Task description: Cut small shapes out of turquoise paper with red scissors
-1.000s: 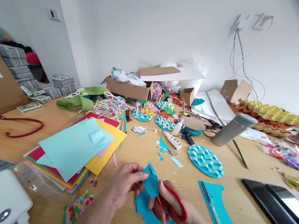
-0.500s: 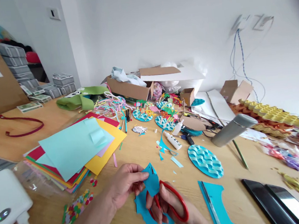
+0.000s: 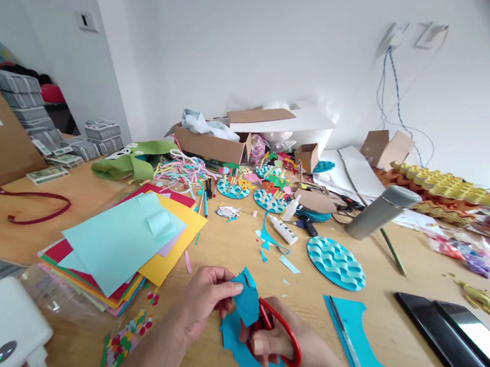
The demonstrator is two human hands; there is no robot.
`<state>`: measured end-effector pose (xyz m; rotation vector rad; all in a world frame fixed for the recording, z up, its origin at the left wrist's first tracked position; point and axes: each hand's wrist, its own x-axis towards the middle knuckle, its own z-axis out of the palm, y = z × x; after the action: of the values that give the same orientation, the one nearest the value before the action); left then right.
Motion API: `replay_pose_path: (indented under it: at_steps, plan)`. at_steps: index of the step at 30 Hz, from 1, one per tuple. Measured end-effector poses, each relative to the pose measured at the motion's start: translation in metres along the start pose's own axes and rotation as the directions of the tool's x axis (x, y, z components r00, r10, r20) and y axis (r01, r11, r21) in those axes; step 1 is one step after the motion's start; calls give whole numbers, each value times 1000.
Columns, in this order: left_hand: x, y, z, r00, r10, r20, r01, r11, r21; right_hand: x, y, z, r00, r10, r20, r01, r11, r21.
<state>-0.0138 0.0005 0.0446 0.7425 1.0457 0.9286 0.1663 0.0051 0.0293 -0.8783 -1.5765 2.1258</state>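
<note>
My left hand (image 3: 211,299) pinches a small piece of blue paper (image 3: 246,305) between thumb and fingers. In my right hand (image 3: 281,338) is a pair of red-handled scissors (image 3: 292,335), its blades mostly hidden behind and along the small piece. Below both hands a larger cut blue sheet (image 3: 242,356) lies on the table, partly covered by my right hand. To the right rests another blue sheet (image 3: 366,337) with a curved cut edge and a thin pencil-like stick (image 3: 346,333) on it.
Coloured paper (image 3: 115,238) is stacked at the left, near small paper dots (image 3: 127,339) and a white device (image 3: 10,331). Ahead lie a glue bottle (image 3: 284,229), blue scraps and a wavy-patterned oval (image 3: 336,262). A grey cylinder (image 3: 382,213) and dark phones (image 3: 453,328) are at the right.
My right hand has turned, and the scissors' handles have shifted slightly left. The small blue piece has tilted a little in my left hand, which stays nearly in place.
</note>
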Motion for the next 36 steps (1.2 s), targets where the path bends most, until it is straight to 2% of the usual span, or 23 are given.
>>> replay_pose_path:
  at_steps: [9,15,20,26,33,36]
  plan:
    - [0,0,-1,1000,19,14,-19,999,42,1,0,0,1000,-2,-6,2,1000,-19]
    - [0,1,-1,992,128,0,-127,982,137,1,-5,3,1000,-17,-18,16,1000,-26]
    - [2,-1,-3,989,151,-1,-149,976,158,1,-1,3,1000,-8,-23,7,999,-37]
    - [2,-1,-2,995,97,-9,-96,992,84,3,7,4,997,-75,-34,75,997,19]
    - [3,-3,1,999,35,-2,-35,998,-44,1,1,3,1000,-16,-9,16,1000,16]
    - [4,-4,1,1000,18,10,-18,996,-91,0,1,1,999,47,-26,-47,999,10]
